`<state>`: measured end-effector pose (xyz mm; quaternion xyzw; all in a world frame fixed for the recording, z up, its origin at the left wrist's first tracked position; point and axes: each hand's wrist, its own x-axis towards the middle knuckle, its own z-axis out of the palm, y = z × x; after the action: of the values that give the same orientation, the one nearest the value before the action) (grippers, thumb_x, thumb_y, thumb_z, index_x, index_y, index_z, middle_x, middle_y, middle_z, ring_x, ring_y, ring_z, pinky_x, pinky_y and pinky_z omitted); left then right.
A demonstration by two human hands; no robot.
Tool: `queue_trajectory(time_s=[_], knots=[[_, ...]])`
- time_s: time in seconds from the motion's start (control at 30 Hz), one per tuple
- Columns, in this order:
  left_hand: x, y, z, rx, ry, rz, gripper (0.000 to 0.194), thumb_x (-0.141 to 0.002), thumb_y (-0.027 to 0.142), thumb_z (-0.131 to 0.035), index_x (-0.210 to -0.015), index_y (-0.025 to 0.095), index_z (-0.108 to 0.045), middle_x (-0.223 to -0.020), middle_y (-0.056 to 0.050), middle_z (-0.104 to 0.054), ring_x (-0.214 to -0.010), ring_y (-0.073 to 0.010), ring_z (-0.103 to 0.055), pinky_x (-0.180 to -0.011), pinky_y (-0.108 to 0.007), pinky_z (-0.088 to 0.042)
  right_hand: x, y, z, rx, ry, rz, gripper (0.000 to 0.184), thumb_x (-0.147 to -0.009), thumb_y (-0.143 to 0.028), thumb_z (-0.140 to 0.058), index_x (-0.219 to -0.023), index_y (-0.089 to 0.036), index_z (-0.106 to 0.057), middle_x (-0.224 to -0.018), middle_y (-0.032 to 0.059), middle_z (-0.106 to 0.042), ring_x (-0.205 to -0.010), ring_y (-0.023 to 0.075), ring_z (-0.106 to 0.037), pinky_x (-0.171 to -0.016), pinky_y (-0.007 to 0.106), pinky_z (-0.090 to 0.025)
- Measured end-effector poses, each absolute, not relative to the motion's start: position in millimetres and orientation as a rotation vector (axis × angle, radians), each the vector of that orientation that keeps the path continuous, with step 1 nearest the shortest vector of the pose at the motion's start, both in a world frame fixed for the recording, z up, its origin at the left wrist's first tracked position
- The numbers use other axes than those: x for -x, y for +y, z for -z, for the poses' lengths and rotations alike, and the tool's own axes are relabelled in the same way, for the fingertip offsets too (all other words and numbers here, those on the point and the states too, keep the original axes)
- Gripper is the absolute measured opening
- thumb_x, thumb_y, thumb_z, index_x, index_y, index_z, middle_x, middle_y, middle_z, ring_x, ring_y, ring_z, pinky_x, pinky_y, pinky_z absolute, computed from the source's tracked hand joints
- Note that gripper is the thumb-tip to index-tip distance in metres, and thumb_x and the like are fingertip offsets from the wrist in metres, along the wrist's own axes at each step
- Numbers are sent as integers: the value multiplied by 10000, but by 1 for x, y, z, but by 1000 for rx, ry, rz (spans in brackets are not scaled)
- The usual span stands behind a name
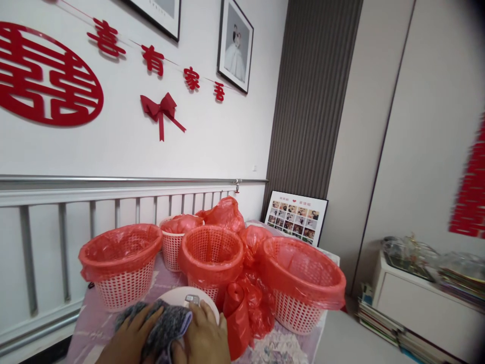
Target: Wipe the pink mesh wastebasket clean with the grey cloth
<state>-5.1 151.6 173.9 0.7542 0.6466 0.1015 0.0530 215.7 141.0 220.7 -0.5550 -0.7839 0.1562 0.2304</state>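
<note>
At the bottom edge, my left hand (131, 336) and my right hand (202, 336) both press on a grey cloth (166, 323). The cloth lies over a round white object (185, 296) with a small grey panel on top. My left hand's fingers lie stretched over the cloth's left side. My right hand's fingers curl round its right edge. A roll of red plastic bags (235, 316) stands just right of my right hand.
Several white mesh baskets lined with red bags (121, 265) (210, 260) (303, 285) stand on the patterned table (94, 323). Behind them are a white radiator (76, 212) and a photo frame (297, 216). A white cabinet (413, 298) with stacked books stands at the right.
</note>
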Motion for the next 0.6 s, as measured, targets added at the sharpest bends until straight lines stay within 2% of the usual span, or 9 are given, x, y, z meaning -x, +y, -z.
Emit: queue_trajectory(time_s=[0.03, 0.1, 0.23, 0.33, 0.4, 0.47, 0.53, 0.6], knots=[[-6, 156, -192, -2275, 1985, -209, 720, -867, 357, -494, -1571, 204, -487, -1678, -50, -451, -1575, -339, -409, -1333, -533, -288, -216, 142, -221, 1523, -2160, -454, 566, -877, -554, -682, -1424, -410, -671, -1594, 13, -563, -1517, 427, -433, -1215, 748, -274], [-24, 168, -216, -2315, 1933, -199, 707, -872, 297, -456, -1572, 211, -498, -1663, -53, -506, -1541, -334, -464, -1318, -558, -309, -216, 143, -220, 1522, -2143, -474, 591, -883, -577, -671, -1446, -396, -656, -1577, 31, -583, -1519, 420, -431, -1219, 740, -270], [-37, 201, -227, -2335, 1753, -417, 690, -844, 266, -514, -1525, 169, -561, -1599, -141, -584, -1469, -407, -527, -1249, -641, -359, -214, 145, -212, 1519, -2095, -435, 602, -869, -588, -700, -1423, -354, -674, -1533, 62, -627, -1512, 399, -449, -1225, 720, -275], [-36, 226, -229, -2274, 1624, -505, 596, -881, 384, -560, -1449, 222, -638, -1480, -141, -694, -1360, -382, -635, -1155, -557, -471, -214, 147, -207, 1498, -2088, -401, 576, -880, -578, -701, -1425, -395, -658, -1530, 39, -630, -1496, 392, -474, -1214, 726, -291], [-34, 237, -231, -2240, 1546, -521, 438, -906, 444, -544, -1252, 279, -754, -1314, -90, -797, -1220, -337, -722, -1051, -482, -534, -213, 147, -206, 1489, -2092, -369, 517, -901, -568, -682, -1400, -432, -666, -1519, 14, -641, -1486, 390, -487, -1202, 730, -307], [-32, 244, -233, -2192, 1498, -557, 342, -902, 437, -536, -1058, 276, -794, -1158, -60, -846, -1094, -303, -762, -976, -433, -555, -213, 147, -206, 1491, -2107, -340, 469, -913, -567, -670, -1365, -444, -685, -1502, 5, -656, -1479, 396, -494, -1186, 739, -324], [-28, 246, -232, -2130, 1490, -620, 321, -866, 395, -559, -1048, 256, -783, -1127, -55, -850, -1073, -282, -763, -990, -410, -553, -213, 147, -207, 1501, -2120, -322, 453, -913, -571, -672, -1348, -445, -694, -1499, 6, -659, -1474, 401, -499, -1179, 742, -330], [-23, 244, -227, -2064, 1489, -697, 392, -845, 370, -568, -1164, 241, -756, -1195, -61, -837, -1149, -268, -746, -1070, -400, -530, -213, 147, -208, 1506, -2128, -318, 449, -908, -569, -683, -1339, -449, -697, -1508, 4, -652, -1474, 399, -500, -1181, 735, -334]])
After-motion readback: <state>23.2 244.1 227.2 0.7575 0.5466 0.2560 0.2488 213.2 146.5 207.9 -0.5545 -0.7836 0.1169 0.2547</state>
